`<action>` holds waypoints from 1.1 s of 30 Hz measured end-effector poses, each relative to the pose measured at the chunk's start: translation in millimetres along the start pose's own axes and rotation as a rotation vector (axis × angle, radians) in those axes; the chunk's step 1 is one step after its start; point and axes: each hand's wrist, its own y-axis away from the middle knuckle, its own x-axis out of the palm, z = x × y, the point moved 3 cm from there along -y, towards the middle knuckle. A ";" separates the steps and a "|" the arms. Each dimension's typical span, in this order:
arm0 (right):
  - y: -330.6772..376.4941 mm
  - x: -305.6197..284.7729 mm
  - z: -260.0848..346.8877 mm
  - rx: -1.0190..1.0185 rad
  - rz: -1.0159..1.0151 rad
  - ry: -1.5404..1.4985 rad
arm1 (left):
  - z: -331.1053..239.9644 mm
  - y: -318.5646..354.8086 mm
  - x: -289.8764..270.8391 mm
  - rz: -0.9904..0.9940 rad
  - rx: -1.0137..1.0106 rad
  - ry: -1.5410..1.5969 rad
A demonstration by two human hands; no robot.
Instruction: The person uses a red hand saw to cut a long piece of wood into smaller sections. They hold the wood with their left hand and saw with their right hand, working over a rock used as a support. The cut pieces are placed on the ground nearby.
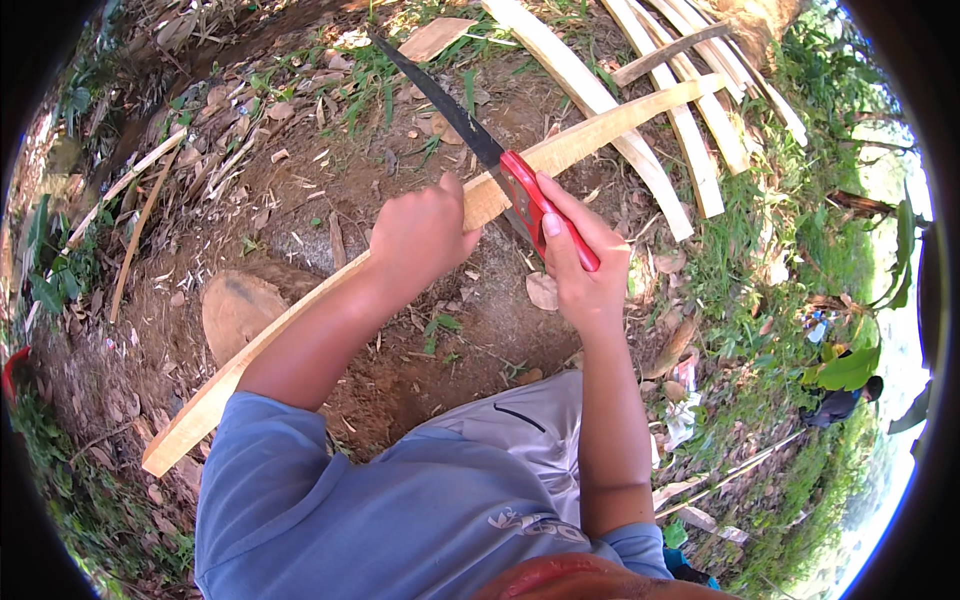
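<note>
A long pale wooden plank (590, 137) runs from the lower left to the upper right, passing under my left forearm. My left hand (420, 235) is closed around it near its middle. In my right hand (587, 255) is a hand saw (440, 97) with a red handle and a dark blade. The saw crosses the plank just right of my left hand, its tip pointing to the far left. Its handle end lies over the plank; whether the teeth touch the wood cannot be seen. My left fingertips are partly hidden behind the plank.
Several pale wooden strips (680, 120) lie on the ground at the far right, with a darker stick (670, 53) across them. A round cut log end (240, 312) is beside the plank at left. Dry leaves, wood chips and grass (720, 270) cover the soil.
</note>
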 end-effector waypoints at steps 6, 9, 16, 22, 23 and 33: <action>16.6 -4.6 -9.3 0.026 -0.012 -0.006 | -1.1 1.3 -3.2 0.010 0.004 0.002; 19.1 -3.3 -11.9 0.020 -0.043 -0.034 | -2.1 2.0 -1.5 0.005 0.005 -0.001; 22.6 -6.1 -11.0 -0.051 -0.105 -0.044 | -2.1 1.5 -4.2 0.030 -0.009 -0.002; 27.0 -12.2 -13.2 -0.017 -0.089 -0.166 | -3.3 0.6 -3.4 0.045 -0.007 -0.027; 27.8 -13.1 -13.0 -0.019 -0.091 -0.148 | -3.1 0.7 -3.3 0.038 -0.004 -0.031; 32.6 -24.2 -12.1 0.007 -0.071 -0.097 | -3.1 -0.3 -2.6 0.049 -0.008 -0.037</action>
